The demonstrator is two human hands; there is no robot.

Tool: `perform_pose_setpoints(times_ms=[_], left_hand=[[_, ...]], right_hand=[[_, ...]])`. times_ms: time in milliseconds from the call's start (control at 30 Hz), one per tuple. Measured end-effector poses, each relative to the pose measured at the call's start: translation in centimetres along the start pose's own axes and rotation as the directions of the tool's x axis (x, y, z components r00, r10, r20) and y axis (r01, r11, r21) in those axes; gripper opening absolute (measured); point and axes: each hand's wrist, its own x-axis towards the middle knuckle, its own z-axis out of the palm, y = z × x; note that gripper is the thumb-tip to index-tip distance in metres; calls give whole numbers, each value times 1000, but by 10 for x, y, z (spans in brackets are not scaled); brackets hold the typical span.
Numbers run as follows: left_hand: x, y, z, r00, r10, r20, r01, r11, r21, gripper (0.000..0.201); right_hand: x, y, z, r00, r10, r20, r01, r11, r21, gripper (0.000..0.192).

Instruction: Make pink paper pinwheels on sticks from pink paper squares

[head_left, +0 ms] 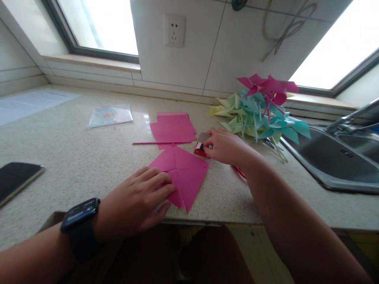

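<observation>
My left hand [142, 201] lies flat on the near corner of a creased pink paper square [186, 173] at the counter's front edge, fingers together, pinning it down. My right hand [226, 146] rests beyond the square, fingers closed on a small red and silver object [201, 146] that looks like a utility knife. A stack of pink paper sheets [171, 128] lies further back, with a thin pink stick [156, 142] across its front. A black smartwatch [79, 215] is on my left wrist.
A heap of pink, teal and yellow-green paper pinwheels [260, 110] sits at the back right beside a steel sink [334, 161]. A dark phone [14, 179] lies at far left, a clear plastic packet [111, 115] further back. A wall socket [175, 30] is above.
</observation>
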Motion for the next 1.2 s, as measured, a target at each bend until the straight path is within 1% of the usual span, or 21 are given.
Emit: perform_pose_setpoints(times_ms=[133,333,467,600,733,867,1000,1100,1200], left_hand=[[0,1,-1,1000,-5,6,5,1000,1,26],[1,0,0,1000,2,-12,-2,1000,8,24],[2,0,1,1000,3,-19,-3,1000,13,24],[1,1,0,1000,2,-27,-1,1000,20,24],[1,1,0,998,18,-66,-16,999,31,22],[1,1,0,996,26,-80,-23,999,36,22],[1,1,0,997,23,-78,-21,999,33,22],[1,2,-1,996,21,-90,-18,999,30,22],[1,2,-1,997,15,-81,-12,999,33,22]], right_hand=[[1,3,1,1000,-14,11,14,1000,14,20],[4,10,0,1000,-4,25,3,999,44,17],[5,12,-1,1000,-13,15,11,997,80,16],[3,14,0,999,14,-40,-8,990,138,18],[2,17,3,992,65,-109,-44,981,187,18],[2,18,6,988,80,-134,-42,963,265,17],[2,20,7,975,97,-199,-37,957,287,16],[0,21,6,970,81,-230,-14,960,280,16],[-1,21,5,972,25,-233,33,970,240,17]])
